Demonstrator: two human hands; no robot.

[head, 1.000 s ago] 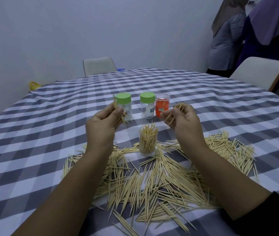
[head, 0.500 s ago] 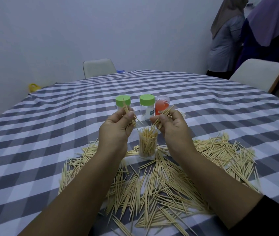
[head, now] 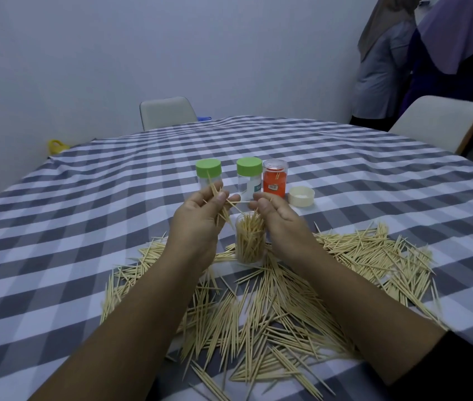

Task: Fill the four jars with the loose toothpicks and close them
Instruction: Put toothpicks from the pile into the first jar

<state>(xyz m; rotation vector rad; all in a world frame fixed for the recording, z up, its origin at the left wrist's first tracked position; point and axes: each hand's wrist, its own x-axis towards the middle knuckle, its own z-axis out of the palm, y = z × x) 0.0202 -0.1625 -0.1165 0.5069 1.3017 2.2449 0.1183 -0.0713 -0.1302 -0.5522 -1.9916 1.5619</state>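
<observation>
An open clear jar (head: 250, 238) stands in the middle of the table, packed with upright toothpicks. My left hand (head: 200, 218) holds a small bunch of toothpicks just left of its mouth. My right hand (head: 278, 218) pinches a few toothpicks over the jar's rim. Behind stand two green-lidded jars (head: 208, 175) (head: 249, 176) and an orange-labelled jar (head: 275, 180) with a clear lid. A loose white lid (head: 301, 196) lies to their right. Loose toothpicks (head: 258, 308) are spread across the cloth in front.
The round table has a grey-and-white checked cloth (head: 85, 215). A chair (head: 167, 112) stands at the far side and another chair (head: 437, 123) at the right. Two people (head: 420, 59) stand by the wall at the upper right.
Both hands have come together from either side to the open jar's mouth, each still carrying toothpicks. The white lid, hidden before by my right hand, now shows.
</observation>
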